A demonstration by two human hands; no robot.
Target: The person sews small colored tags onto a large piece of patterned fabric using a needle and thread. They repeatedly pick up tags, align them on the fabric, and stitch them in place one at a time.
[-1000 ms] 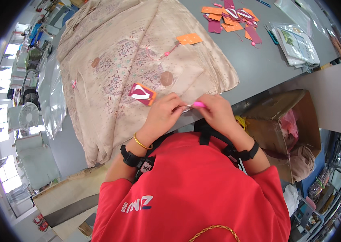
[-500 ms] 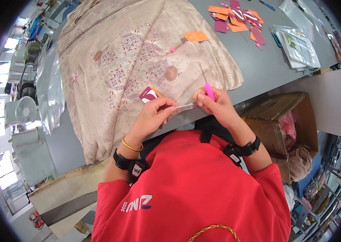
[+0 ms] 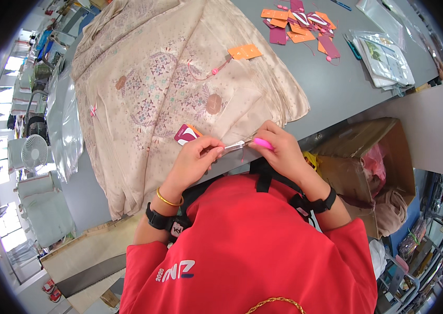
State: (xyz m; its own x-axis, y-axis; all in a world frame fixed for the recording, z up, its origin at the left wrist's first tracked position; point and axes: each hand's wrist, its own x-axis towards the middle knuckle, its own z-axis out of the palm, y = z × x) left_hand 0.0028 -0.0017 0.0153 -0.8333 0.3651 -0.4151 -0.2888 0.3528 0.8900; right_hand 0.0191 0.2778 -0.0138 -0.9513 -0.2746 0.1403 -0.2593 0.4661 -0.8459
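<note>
My left hand (image 3: 196,161) pinches one end of a small white label (image 3: 233,147) at the near edge of a beige patterned fabric piece (image 3: 143,99). At the label's other end, my right hand (image 3: 280,150) is closed round a slim pink-handled tool (image 3: 262,143); its working tip is too small to make out. A thin string hangs below the label. Just beyond my left hand, a maroon-and-white hang tag (image 3: 185,134) with an orange one behind it lies on the fabric. An orange tag (image 3: 245,52) on a cord with a pink bead rests farther up.
The fabric covers much of the grey table (image 3: 331,83). Orange and maroon tags (image 3: 300,23) are heaped at the far right, near plastic-wrapped packets (image 3: 384,58). A cardboard box (image 3: 357,162) with cloth stands right of me. Clear plastic sheets (image 3: 64,125) hang at the left.
The pink tool has tilted from upright to nearly level, and my right hand has turned with it, its fingers near the label. My left hand keeps its pinch. The view has shifted slightly.
</note>
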